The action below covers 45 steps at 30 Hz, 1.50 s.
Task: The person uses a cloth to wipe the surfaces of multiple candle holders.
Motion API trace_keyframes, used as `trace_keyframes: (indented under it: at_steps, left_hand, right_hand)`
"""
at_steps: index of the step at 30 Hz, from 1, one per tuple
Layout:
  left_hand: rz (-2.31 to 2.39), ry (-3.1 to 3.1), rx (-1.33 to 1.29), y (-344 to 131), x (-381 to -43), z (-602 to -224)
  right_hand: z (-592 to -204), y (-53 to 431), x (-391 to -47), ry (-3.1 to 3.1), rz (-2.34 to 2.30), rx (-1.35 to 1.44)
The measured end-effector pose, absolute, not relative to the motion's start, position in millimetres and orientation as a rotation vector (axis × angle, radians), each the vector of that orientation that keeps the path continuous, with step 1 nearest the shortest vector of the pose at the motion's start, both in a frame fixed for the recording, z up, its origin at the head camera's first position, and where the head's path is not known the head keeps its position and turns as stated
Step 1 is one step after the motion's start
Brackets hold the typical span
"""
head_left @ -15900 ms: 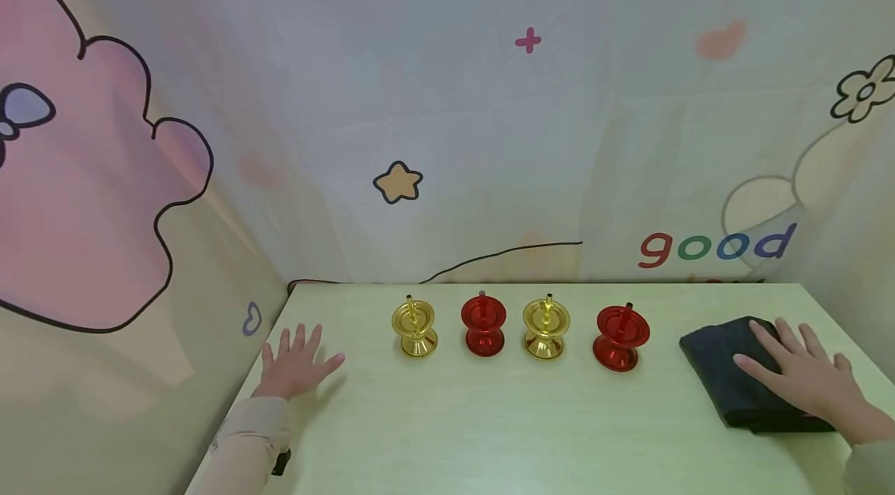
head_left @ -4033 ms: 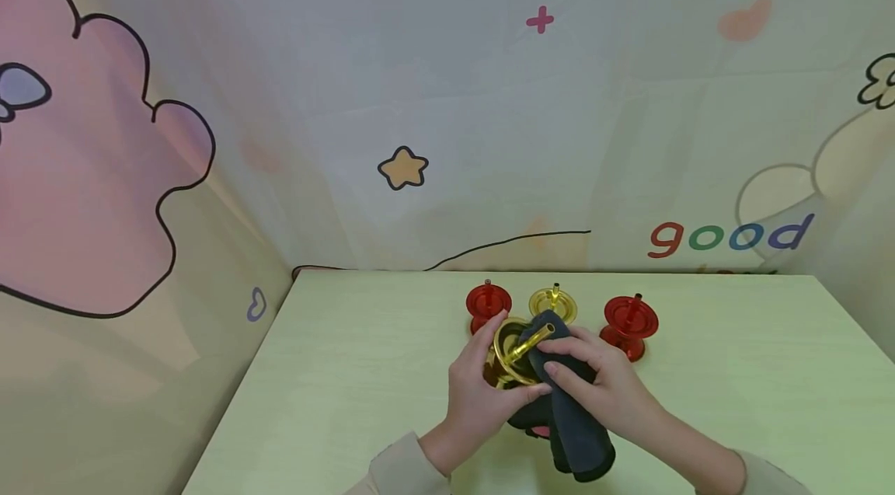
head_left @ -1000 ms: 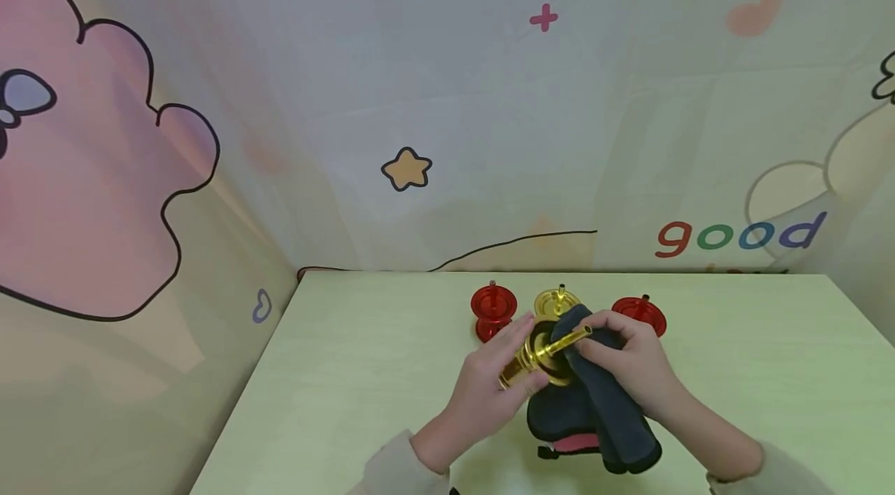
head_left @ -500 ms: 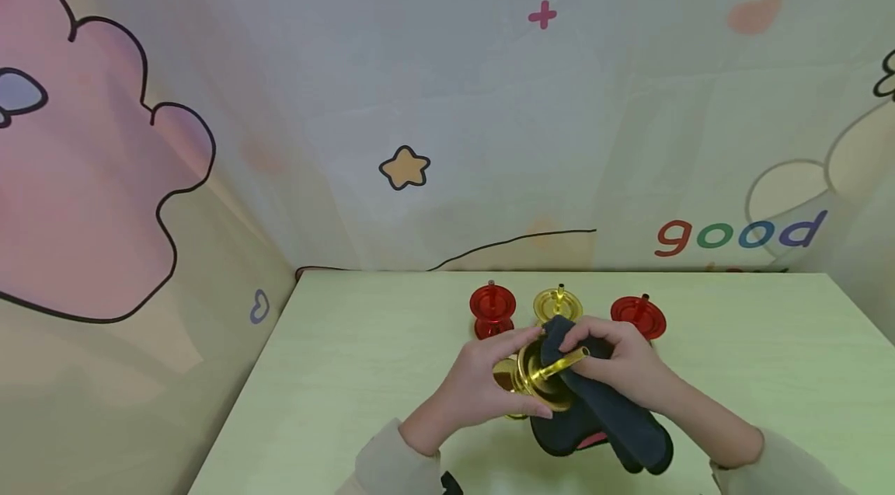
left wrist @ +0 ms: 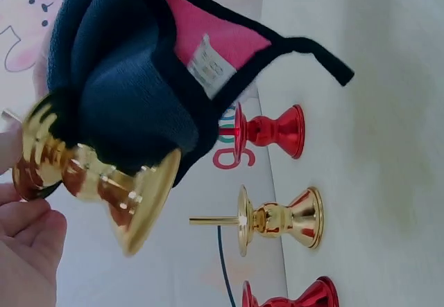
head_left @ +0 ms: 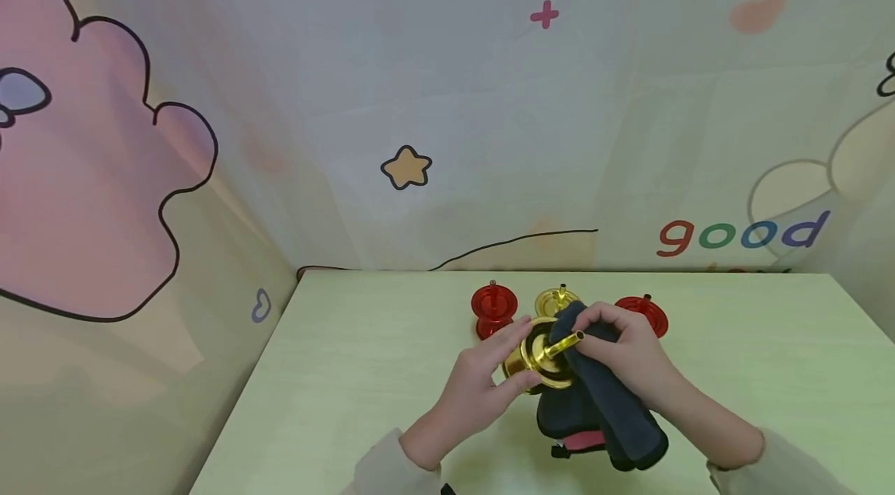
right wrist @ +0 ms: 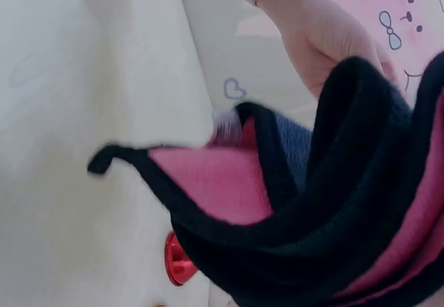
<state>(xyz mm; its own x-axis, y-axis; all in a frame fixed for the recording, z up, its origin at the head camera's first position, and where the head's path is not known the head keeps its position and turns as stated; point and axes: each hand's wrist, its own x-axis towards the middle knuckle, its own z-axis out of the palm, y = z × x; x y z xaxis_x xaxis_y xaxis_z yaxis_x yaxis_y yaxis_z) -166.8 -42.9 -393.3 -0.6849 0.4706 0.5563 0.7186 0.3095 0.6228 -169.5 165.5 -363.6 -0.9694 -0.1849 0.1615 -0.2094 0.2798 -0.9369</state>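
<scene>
My left hand (head_left: 482,382) grips a gold candle holder (head_left: 517,361) by its dish, fingers on the far side and thumb on the near side. The candle holder is tilted, its stem pointing right and up, clear of the table. In my right hand (head_left: 632,351) is a folded dark blue cloth (head_left: 615,409) with black edging and a pink inner side. I pinch it near the stem, and it lies against the dish of the candle holder. The left wrist view shows the cloth (left wrist: 132,85) touching the gold candle holder (left wrist: 90,172), with a white label on its pink side.
Behind my hands a red candle holder (head_left: 493,308), another gold one (head_left: 557,301) and another red one (head_left: 645,314) stand in a row near the back edge of the pale table (head_left: 336,371). A printed curtain (head_left: 475,130) hangs behind the table.
Since the first frame, the leftmost gold candle holder and the cloth have been picked up. Over the last second both hands shift slightly, and the cloth moves a little against the dish.
</scene>
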Motion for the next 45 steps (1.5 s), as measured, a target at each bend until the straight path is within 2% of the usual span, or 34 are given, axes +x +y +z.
trace_keyframes:
  at_steps: [5, 9, 12, 18, 21, 31, 40, 45]
  left_hand:
    - [-1.093, -2.406, -0.995, -37.3, -162.6, -393.9]
    - [-0.962, -2.368, -0.943, -34.9, -162.2, -390.4]
    - [-0.935, -2.306, -1.028, -39.0, -164.0, -385.8]
    - [-1.039, -2.33, -1.384, -49.4, -168.4, -371.6]
    - [-1.056, -2.404, -1.43, -51.0, -168.8, -367.9]
    - [-0.996, -2.435, -1.164, -49.1, -164.8, -387.6]
    - [-0.621, -2.374, -0.978, -32.9, -163.3, -395.1]
    - [-0.677, -2.366, -0.927, -30.6, -162.5, -392.5]
  right_hand:
    - [-366.1, 159.9, -167.9, -2.495, 1.839, 0.274]
    - [-365.7, 158.0, -165.1, -2.512, 1.77, 0.323]
    - [-364.4, 160.8, -164.0, -2.529, 1.701, 0.495]
    - [-360.3, 171.0, -169.0, -2.501, 1.572, 1.047]
    - [-357.4, 172.2, -170.7, -2.496, 1.549, 1.123]
    - [-354.0, 167.8, -167.4, -2.59, 1.647, 0.574]
    - [-359.2, 159.8, -166.5, -2.514, 1.787, 0.397]
    - [-362.5, 160.7, -165.7, -2.504, 1.84, 0.354]
